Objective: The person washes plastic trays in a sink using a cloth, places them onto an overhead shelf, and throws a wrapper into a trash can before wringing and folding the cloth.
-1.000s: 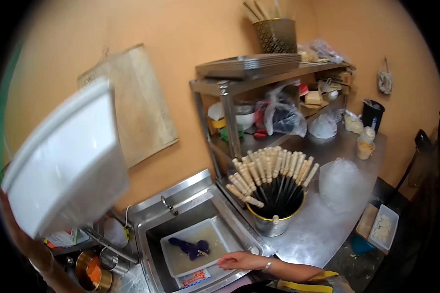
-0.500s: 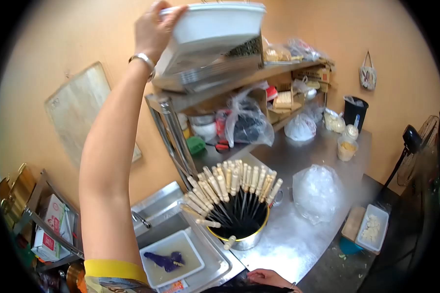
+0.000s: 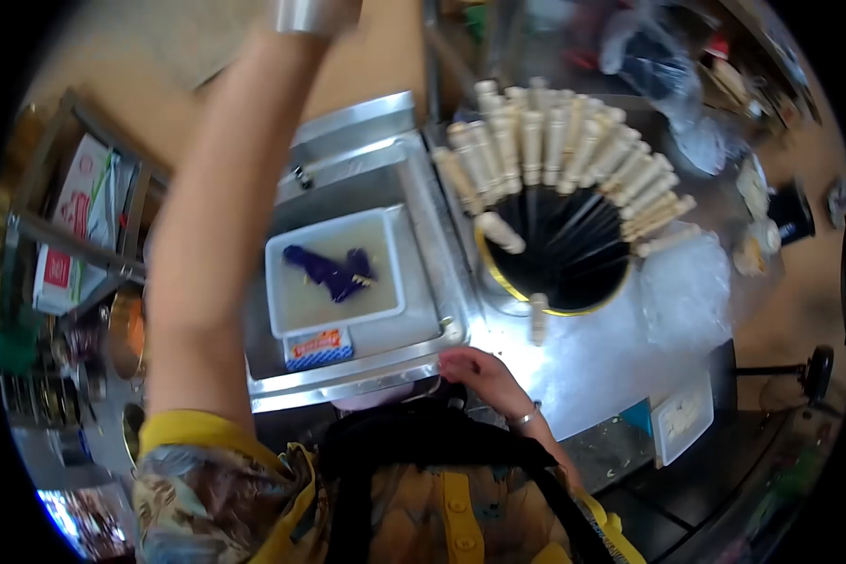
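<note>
My left arm reaches up along the left side, and its hand is cut off beyond the top edge, with only the bracelet at the wrist showing. Beside the sink's front right corner is my right hand (image 3: pixel 479 371), its fingers loosely bent and nothing visible in them. The metal sink (image 3: pixel 414 324) holds a white tray (image 3: pixel 399 273) of cloudy water with a purple item (image 3: pixel 334 274) in it. A blue, white and red packet (image 3: pixel 318 348) lies at the tray's front edge. No white tub shows in this view.
Right of the sink, a yellow-rimmed bucket (image 3: pixel 587 311) holds several wooden-handled skewers (image 3: pixel 533 148). Further right are a clear plastic bag (image 3: pixel 686 291) and a white tray (image 3: pixel 683 414) of pale pieces. A metal rack (image 3: pixel 52 235) with boxes stands left.
The view has tilted down towards the sink. The white tub that my left hand held has gone out of view with that hand. My right hand now shows beside the sink's front corner.
</note>
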`<state>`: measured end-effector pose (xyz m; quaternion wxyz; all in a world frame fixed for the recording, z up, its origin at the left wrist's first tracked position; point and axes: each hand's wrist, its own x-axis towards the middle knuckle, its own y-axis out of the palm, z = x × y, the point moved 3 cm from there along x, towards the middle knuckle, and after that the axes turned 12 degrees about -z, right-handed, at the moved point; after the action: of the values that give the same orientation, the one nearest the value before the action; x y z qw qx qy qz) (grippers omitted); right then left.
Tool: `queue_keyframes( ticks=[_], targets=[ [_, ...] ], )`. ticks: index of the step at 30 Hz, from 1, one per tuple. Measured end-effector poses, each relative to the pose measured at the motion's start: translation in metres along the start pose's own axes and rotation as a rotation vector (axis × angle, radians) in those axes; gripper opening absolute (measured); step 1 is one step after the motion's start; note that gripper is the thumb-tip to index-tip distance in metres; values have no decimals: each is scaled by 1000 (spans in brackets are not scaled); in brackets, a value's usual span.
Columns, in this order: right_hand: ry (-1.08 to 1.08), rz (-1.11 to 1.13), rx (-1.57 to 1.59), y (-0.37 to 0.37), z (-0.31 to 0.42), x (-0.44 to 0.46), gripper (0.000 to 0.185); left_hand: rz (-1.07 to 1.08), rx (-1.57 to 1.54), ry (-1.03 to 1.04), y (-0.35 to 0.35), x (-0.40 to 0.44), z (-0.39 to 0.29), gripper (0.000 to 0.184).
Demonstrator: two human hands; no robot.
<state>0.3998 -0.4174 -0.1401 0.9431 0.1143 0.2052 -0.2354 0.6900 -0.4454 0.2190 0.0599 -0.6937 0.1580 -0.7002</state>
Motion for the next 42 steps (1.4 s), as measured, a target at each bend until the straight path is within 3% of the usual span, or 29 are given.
queue_keyframes(
  ticks=[1, 2, 4, 5, 6, 8, 11, 12, 13, 14, 16, 18, 20, 22, 23, 25, 28, 29, 30, 32, 33, 34, 35, 36, 37, 38, 39, 40, 42],
  targets=[
    [6, 49, 74, 18, -1, 18, 27, 3, -375, -482, -3, -59, 13, 32],
    [5, 100, 6, 36, 1, 38, 26, -199, -747, -962, -7, -122, 24, 28],
    [-16, 150, 88, 72, -8, 86, 26, -223, -836, -1685, -23, -284, 68, 35],
    [-38, 101, -24, 89, -11, 119, 26, -284, -941, -1889, -38, -366, 91, 36],
    [-60, 54, -137, 103, -16, 150, 26, -267, -731, -2189, -61, -411, 81, 50],
    [17, -90, -125, 120, -35, 222, 30, -335, -596, -2342, -84, -533, 94, 51],
    [26, -246, -357, 142, -86, 325, 38, -448, -590, -2518, -109, -602, 87, 57],
    [-66, -512, -538, 149, -103, 347, 39, -469, -609, -2604, -111, -615, 87, 59],
    [-165, -779, -713, 154, -118, 367, 41, -472, -601, -2607, -109, -623, 90, 59],
    [-142, -522, -662, 169, -146, 386, 44, -478, -553, -2662, -108, -630, 91, 60],
    [76, -384, -394, 207, -200, 412, 46, -476, -501, -2731, -108, -635, 98, 62],
    [56, -213, -353, 242, -109, 356, 43, -345, -896, -2710, -91, -624, 106, 57],
    [-80, -219, -177, 271, -71, 324, 35, -419, -943, -2658, -74, -644, 122, 41],
    [-461, -295, -553, 302, -34, 287, 28, -367, -1778, -2179, -66, -713, 142, 35],
    [-449, -305, -554, 310, -25, 282, 28, -475, -1621, -2191, -66, -698, 144, 35],
    [-701, -465, -852, 321, -11, 270, 23, -615, -1392, -2266, -67, -645, 133, 35],
    [-509, -857, -628, 257, -43, 347, 21, -699, -1217, -2305, -62, -571, 117, 34],
    [-246, -778, -687, 232, -57, 367, 26, -548, -1195, -2235, -63, -587, 117, 44],
    [-247, -723, -813, 219, -68, 376, 26, -552, -1267, -2322, -66, -588, 115, 41],
    [-203, -594, -986, 193, -64, 376, 37, -419, -1050, -2428, -72, -616, 127, 41],
    [-288, -658, -1031, 178, -64, 372, 43, -431, -1047, -2420, -80, -624, 125, 41],
    [-380, -728, -1068, 169, -68, 369, 49, -362, -709, -2557, -94, -638, 118, 42],
    [-384, -617, -1243, 170, -79, 372, 57, -284, -356, -2657, -108, -646, 112, 43],
    [-360, -473, -1330, 181, -96, 375, 56, -279, -354, -2648, -114, -650, 112, 43],
    [-332, -328, -1413, 198, -108, 375, 55, -336, -547, -2725, -115, -651, 108, 44],
    [-128, -119, -1075, 214, -95, 367, 51, -390, -753, -2792, -113, -653, 105, 46],
    [33, 24, -541, 224, -126, 380, 46, -412, -879, -2785, -108, -655, 106, 45],
    [293, 62, -34, 250, -128, 370, 38, -394, -889, -2774, -106, -660, 114, 45],
    [-1, 33, -407, 298, -64, 324, 28, -361, -824, -2677, -100, -679, 130, 45]
  ],
)
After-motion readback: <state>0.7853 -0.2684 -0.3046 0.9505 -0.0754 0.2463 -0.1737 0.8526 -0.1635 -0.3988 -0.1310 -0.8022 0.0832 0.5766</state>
